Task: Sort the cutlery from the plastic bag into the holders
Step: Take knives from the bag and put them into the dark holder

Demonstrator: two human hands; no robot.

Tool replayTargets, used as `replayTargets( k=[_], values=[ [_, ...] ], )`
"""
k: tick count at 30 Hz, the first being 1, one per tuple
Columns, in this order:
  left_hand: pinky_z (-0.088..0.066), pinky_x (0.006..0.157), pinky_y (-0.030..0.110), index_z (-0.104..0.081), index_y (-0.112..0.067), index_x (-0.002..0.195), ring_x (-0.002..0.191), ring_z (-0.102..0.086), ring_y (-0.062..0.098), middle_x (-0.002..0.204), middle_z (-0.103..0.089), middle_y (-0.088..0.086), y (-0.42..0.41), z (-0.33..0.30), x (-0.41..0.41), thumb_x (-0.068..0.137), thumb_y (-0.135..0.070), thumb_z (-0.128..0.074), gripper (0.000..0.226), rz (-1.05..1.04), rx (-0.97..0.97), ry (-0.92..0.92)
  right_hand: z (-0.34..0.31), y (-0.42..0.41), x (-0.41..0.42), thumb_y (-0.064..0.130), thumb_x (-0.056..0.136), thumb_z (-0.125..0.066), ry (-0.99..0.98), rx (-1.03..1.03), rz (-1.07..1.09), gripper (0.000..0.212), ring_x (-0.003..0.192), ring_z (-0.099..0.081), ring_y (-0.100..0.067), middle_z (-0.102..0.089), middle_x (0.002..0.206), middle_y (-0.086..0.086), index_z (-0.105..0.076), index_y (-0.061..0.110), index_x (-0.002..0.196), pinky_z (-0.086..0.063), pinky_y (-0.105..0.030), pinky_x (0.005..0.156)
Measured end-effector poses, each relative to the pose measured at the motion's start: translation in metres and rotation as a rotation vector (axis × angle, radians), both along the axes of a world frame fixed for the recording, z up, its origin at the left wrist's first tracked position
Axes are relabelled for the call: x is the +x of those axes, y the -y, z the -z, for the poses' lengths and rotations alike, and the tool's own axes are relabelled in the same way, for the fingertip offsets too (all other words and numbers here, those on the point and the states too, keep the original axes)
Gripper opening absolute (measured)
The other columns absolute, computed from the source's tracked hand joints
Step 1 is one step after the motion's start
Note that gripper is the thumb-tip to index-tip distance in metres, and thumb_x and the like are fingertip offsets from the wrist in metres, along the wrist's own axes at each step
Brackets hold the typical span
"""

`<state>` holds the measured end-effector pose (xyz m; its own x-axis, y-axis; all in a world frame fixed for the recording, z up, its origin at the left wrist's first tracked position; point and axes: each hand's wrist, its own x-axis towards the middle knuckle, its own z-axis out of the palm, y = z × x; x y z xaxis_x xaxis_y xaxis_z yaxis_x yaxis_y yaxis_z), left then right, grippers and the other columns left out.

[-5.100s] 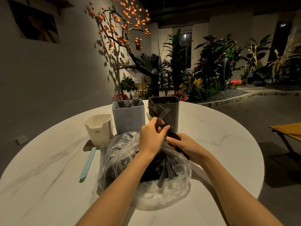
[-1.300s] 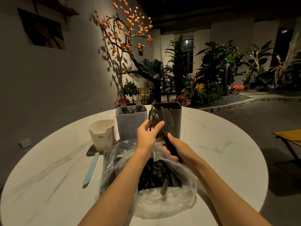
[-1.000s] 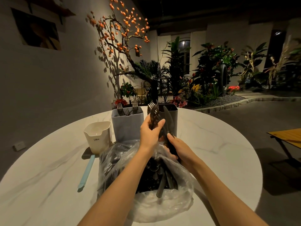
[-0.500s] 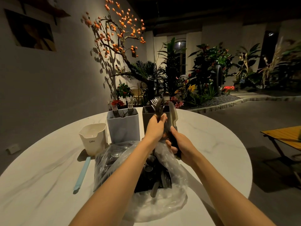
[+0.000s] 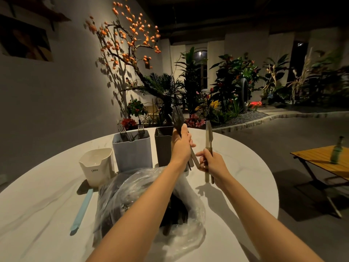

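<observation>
On a round white marbled worktop (image 5: 236, 163), seen from a head camera looking forward and down, a clear plastic bag (image 5: 151, 201) of dark cutlery sits nearest the viewer, and every place below is given from this bag.

Beyond the bag, along its far side, three holders stand in a row. The cream holder (image 5: 96, 165) is at the far left and bears small dark lettering. The pale blue holder (image 5: 132, 149) is in the middle with fork heads (image 5: 123, 132) sticking up from it. The dark grey holder (image 5: 164, 145) stands at the far right of the row. Left of the bag, a light blue stick-shaped utensil (image 5: 81, 210) lies flat on the worktop.

Two bare forearms reach over the bag. Above its far edge, the left hand (image 5: 181, 146) is curled round a bunch of dark forks (image 5: 177, 120), tines pointing up, just in front of the dark grey holder. Right of and beyond the bag, the right hand (image 5: 209, 163) grips two knives (image 5: 208, 137) upright, blades pointing up. Its fingertips (image 5: 198, 154) nearly meet the lower ends of the left hand's bunch; whether they touch is unclear.

Far beyond the bag are a branch with orange fruit (image 5: 128, 38), leafy plants (image 5: 226, 86) and a grey wall. Far to the bag's right stands a wooden table (image 5: 317, 159) with a green bottle (image 5: 337, 152).
</observation>
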<state>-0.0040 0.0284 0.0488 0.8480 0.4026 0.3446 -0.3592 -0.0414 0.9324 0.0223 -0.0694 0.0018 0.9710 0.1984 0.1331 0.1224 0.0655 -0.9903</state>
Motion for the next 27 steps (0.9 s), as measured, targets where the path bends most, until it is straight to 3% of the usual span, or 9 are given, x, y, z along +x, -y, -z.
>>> replayTargets(
  k=[5, 8, 13, 16, 19, 27],
  values=[
    [-0.039, 0.059, 0.02, -0.051, -0.007, 0.111, 0.054, -0.042, 0.005, 0.064, -0.041, -0.005, 0.005, 0.027, 0.008, 0.098, -0.049, -0.042, 0.045, -0.018, -0.013, -0.031, 0.021, 0.002, -0.001, 0.024, 0.103, -0.041, 0.162, -0.055, 0.034, 0.019, 0.053, -0.039, -0.009, -0.044, 0.065, -0.001, -0.054, 0.012, 0.095, -0.036, -0.017, 0.045],
    [-0.04, 0.061, 0.022, -0.049, -0.012, 0.102, 0.053, -0.043, 0.003, 0.062, -0.043, -0.008, 0.004, 0.043, 0.008, 0.095, -0.044, -0.054, 0.033, 0.041, -0.072, -0.041, 0.029, -0.002, -0.003, 0.028, 0.101, -0.044, 0.207, -0.035, 0.074, 0.023, 0.053, -0.042, -0.009, -0.046, 0.065, -0.001, -0.048, 0.014, 0.084, -0.038, -0.015, 0.045],
    [-0.04, 0.055, 0.02, -0.057, -0.007, 0.08, 0.049, -0.045, 0.006, 0.054, -0.047, -0.004, 0.002, 0.063, 0.01, 0.096, -0.03, -0.056, 0.028, 0.094, 0.095, -0.007, 0.037, -0.007, 0.003, 0.03, 0.099, -0.048, 0.202, -0.049, 0.118, 0.032, 0.054, -0.045, -0.011, -0.048, 0.062, -0.002, -0.051, 0.013, 0.072, -0.039, -0.016, 0.048],
    [-0.047, 0.058, 0.016, -0.061, -0.001, 0.084, 0.051, -0.051, 0.006, 0.058, -0.053, -0.001, 0.001, 0.065, 0.011, 0.095, -0.03, -0.058, 0.032, 0.08, 0.175, -0.005, 0.038, -0.009, 0.007, 0.027, 0.1, -0.046, 0.199, -0.066, 0.129, 0.031, 0.055, -0.047, -0.012, -0.051, 0.064, -0.004, -0.053, 0.013, 0.073, -0.04, -0.015, 0.049],
    [-0.047, 0.061, 0.015, -0.059, -0.012, 0.077, 0.053, -0.051, 0.005, 0.058, -0.052, -0.003, 0.002, 0.065, 0.011, 0.095, -0.033, -0.057, 0.028, 0.07, 0.173, -0.046, 0.037, -0.011, 0.01, 0.027, 0.101, -0.045, 0.207, -0.09, 0.145, 0.032, 0.056, -0.047, -0.012, -0.052, 0.064, -0.003, -0.054, 0.016, 0.072, -0.04, -0.017, 0.051],
    [-0.046, 0.059, 0.022, -0.052, -0.009, 0.081, 0.053, -0.046, 0.01, 0.056, -0.045, -0.003, -0.006, 0.05, 0.014, 0.096, -0.043, -0.052, 0.037, 0.007, 0.007, -0.116, 0.011, -0.022, 0.013, 0.027, 0.102, -0.042, 0.249, -0.035, 0.074, 0.029, 0.062, -0.041, -0.011, -0.045, 0.068, -0.002, -0.048, 0.015, 0.077, -0.037, -0.021, 0.056]
  ],
)
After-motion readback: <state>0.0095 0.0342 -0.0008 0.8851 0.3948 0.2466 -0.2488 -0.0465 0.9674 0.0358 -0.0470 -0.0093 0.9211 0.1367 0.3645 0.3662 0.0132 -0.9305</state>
